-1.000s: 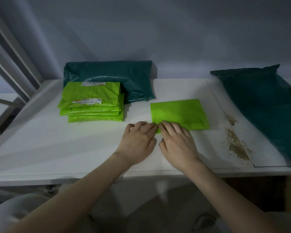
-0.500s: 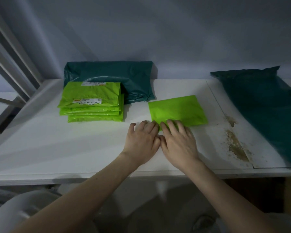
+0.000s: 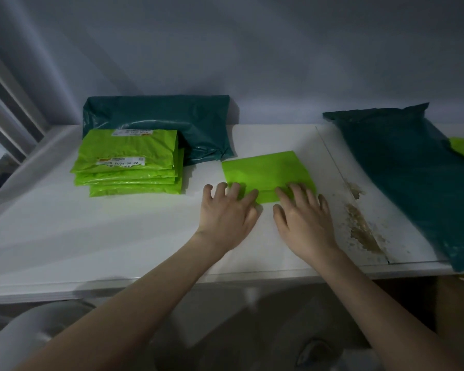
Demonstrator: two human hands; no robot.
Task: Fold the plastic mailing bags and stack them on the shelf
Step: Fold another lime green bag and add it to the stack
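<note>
the lime bag (image 3: 268,174) lies flat on the shelf (image 3: 134,236) at frame centre; left hand (image 3: 227,212) and right hand (image 3: 303,214) press its near fold, fingers spread straight, grasping nothing; best to run both palms outward along the crease so it sets; the stack (image 3: 127,163) sits well left with bare shelf between; the stain (image 3: 362,228) lies just right.

Folded bag (image 3: 265,172) mid-shelf (image 3: 118,236); left hand (image 3: 227,212) and right hand (image 3: 303,215) on its near edge. Stack of bags (image 3: 129,164) to its left, large bag (image 3: 161,121) behind stack. Another large bag (image 3: 402,178) far right, stain (image 3: 362,228) between.
</note>
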